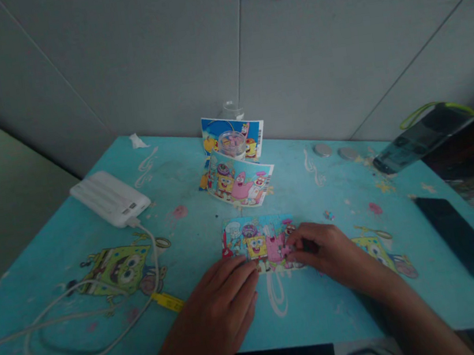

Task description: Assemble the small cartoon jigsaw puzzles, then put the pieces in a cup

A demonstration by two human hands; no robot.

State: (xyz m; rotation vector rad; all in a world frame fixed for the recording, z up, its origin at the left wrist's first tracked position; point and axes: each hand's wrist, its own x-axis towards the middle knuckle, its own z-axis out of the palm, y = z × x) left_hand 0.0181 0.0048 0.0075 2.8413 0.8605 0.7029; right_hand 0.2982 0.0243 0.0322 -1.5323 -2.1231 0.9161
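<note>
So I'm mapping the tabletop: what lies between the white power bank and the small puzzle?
Head view: only bare blue table with a pink spot between power bank and puzzle.

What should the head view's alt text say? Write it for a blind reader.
Two bare hands, left hand and right hand, press on a small cartoon jigsaw puzzle on a turquoise table. Behind it stand printed picture cards; a white power bank lies to the left.

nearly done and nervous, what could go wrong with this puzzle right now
The left hand lies flat at the near edge of the small puzzle, and the right hand presses on its right side. Uneven pressure might buckle or shift joined pieces. A loose piece sits alone on the table and could be brushed away by a sleeve or wrist. The white cable loops near the left forearm and might snag.
</note>
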